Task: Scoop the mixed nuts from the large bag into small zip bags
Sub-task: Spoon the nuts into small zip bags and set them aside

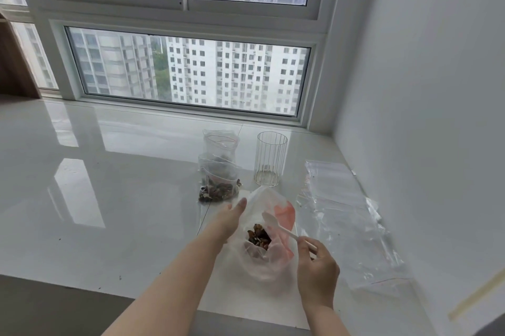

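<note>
The large white and red plastic bag (269, 259) stands open on the white sill, with dark mixed nuts (259, 237) showing inside. My left hand (232, 219) holds the bag's left rim, fingers stretched along the plastic. My right hand (317, 259) pinches the handle of a white plastic spoon (276, 225), whose bowl hangs over the bag's mouth above the nuts. Behind the bag, a small zip bag (218, 182) holds nuts at its bottom. A second small zip bag (220, 144) stands right behind it.
A ribbed clear glass (270, 162) stands behind the large bag. Several flat clear zip bags (344, 215) lie to the right, close to the white wall (423, 117). The glossy sill (95, 185) spreads wide to the left, and the window sits at its far edge.
</note>
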